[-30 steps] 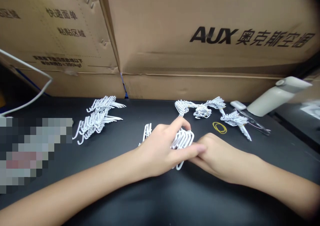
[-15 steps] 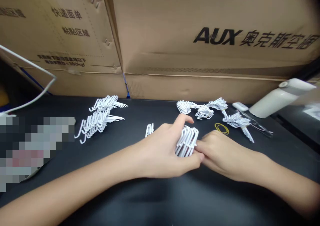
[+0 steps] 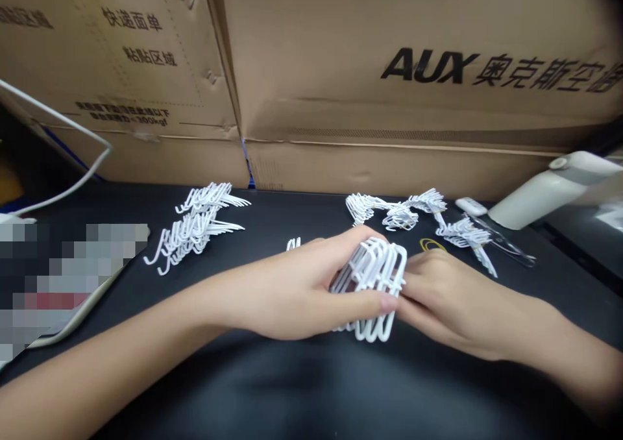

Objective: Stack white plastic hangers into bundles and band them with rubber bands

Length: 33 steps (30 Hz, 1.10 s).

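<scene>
Both hands meet over a black table (image 3: 311, 388). My left hand (image 3: 302, 291) is closed around a stack of white wire hooks (image 3: 374, 278), thumb under and fingers over it. My right hand (image 3: 438, 297) presses against the stack's right end, fingers pinching it. The stack is lifted a little off the table. A few more white hooks (image 3: 293, 244) peek out behind my left hand. A yellow rubber band (image 3: 431, 244) lies just beyond my right hand.
Two bundles of white hooks (image 3: 195, 229) lie at the back left, and several more bundles (image 3: 413, 216) at the back right. Big cardboard boxes (image 3: 389, 83) wall off the back. A white bottle-like object (image 3: 549, 190) lies on the right, a white cable (image 3: 58, 135) on the left.
Both hands have raised the hook stack and turned it, so more of its looped ends show. The hands shifted slightly to the right.
</scene>
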### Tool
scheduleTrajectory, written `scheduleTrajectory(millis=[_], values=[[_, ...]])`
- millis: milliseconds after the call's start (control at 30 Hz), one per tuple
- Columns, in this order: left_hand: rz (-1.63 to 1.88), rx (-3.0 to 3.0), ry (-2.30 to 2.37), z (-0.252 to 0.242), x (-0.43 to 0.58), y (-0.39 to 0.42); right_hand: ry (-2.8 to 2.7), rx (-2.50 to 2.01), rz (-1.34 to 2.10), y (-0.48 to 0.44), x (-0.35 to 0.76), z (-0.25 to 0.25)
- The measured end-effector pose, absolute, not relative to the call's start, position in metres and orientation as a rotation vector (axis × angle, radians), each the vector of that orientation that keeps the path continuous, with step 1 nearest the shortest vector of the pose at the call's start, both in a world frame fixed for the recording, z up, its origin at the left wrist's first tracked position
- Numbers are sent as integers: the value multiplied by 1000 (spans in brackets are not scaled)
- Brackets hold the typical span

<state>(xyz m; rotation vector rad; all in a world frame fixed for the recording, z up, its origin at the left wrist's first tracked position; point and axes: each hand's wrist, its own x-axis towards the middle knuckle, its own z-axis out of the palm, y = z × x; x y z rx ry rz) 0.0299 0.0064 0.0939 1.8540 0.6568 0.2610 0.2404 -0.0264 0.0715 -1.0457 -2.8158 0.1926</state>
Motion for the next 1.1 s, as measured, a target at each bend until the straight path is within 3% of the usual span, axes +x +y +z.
scheduleTrajectory(millis=[467, 1100], values=[[455, 1322, 530, 82, 42, 14, -2323, -906, -147, -32, 245, 75], [425, 1127, 544, 69, 51, 9, -2439, -1016, -294, -35, 248, 65]])
